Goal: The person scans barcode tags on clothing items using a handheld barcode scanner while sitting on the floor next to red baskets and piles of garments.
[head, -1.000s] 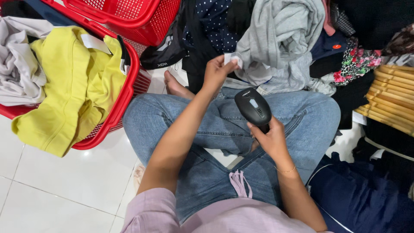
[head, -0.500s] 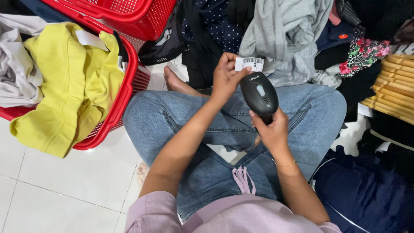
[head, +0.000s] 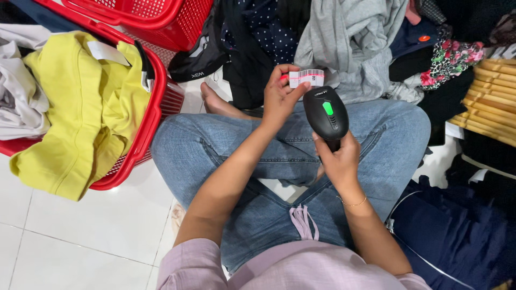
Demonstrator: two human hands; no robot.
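A person sat cross-legged on a white tile floor (head: 80,231), seen from above, in blue jeans (head: 258,156) and a lilac top; the left hand (head: 279,96) pinched a small white barcode tag (head: 306,78) between thumb and fingertips, holding it up in front of the knees; the tag hung from a grey garment (head: 349,43) in the clothes pile just beyond the legs; the right hand (head: 338,161) was clenched around the handle of a black scanner (head: 325,114), whose head pointed at the tag from just below it, nearly touching; a green light glowed on the scanner's top and a red glow fell across the tag; at the left stood a red basket (head: 153,113) with a yellow garment (head: 80,107) draped over its rim; wooden hangers (head: 492,99) lay stacked at the right.
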